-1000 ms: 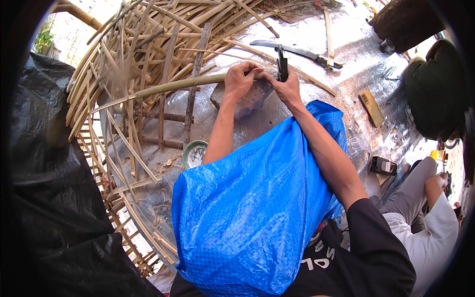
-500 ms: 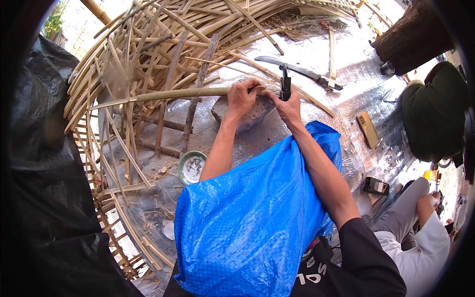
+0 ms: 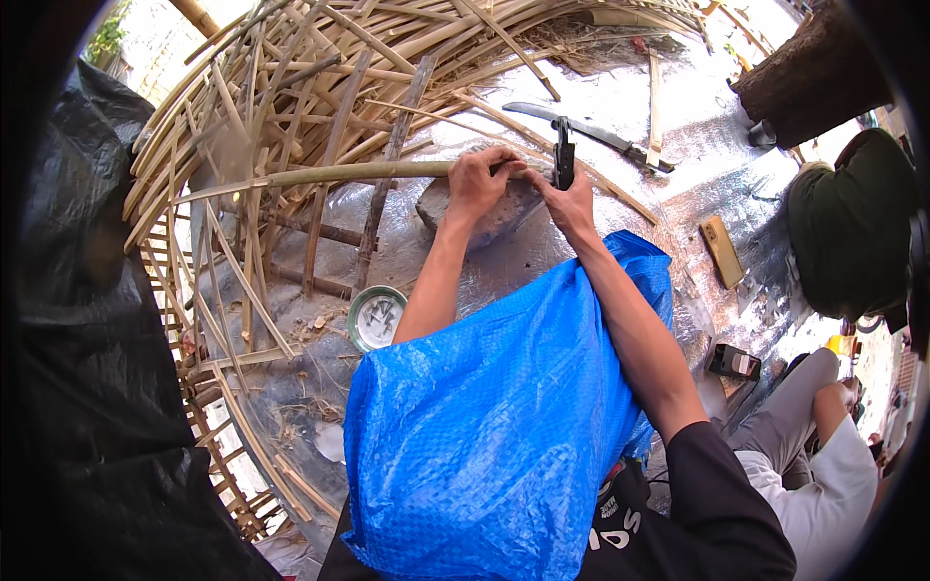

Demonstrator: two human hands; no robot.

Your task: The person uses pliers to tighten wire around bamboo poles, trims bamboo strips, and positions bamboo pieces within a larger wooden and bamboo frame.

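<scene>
My left hand (image 3: 477, 184) is closed around a bamboo pole (image 3: 358, 171) near its right end. The pole reaches out to the left and tapers to a pale, split tip. In my right hand (image 3: 572, 205) is an upright black hand tool (image 3: 563, 155), its exact kind unclear; the thumb and fingers lie close to the pole's end. Directly under both hands sits a grey stone block (image 3: 499, 218). A blue woven plastic sheet (image 3: 475, 426) covers my lap. Beyond the hands lies a curved machete (image 3: 581, 131) with a dark handle.
Bamboo strips (image 3: 320, 87) heap up at the far left. A bowl (image 3: 376, 320) with small grey pieces stands by my left forearm. To the right are a phone (image 3: 721, 252), a black battery-like block (image 3: 734, 362), a log (image 3: 814, 73) and a seated person (image 3: 823, 484).
The view has shifted slightly. Both hands keep their grip on the pole and the black tool, with hardly any movement relative to the stone.
</scene>
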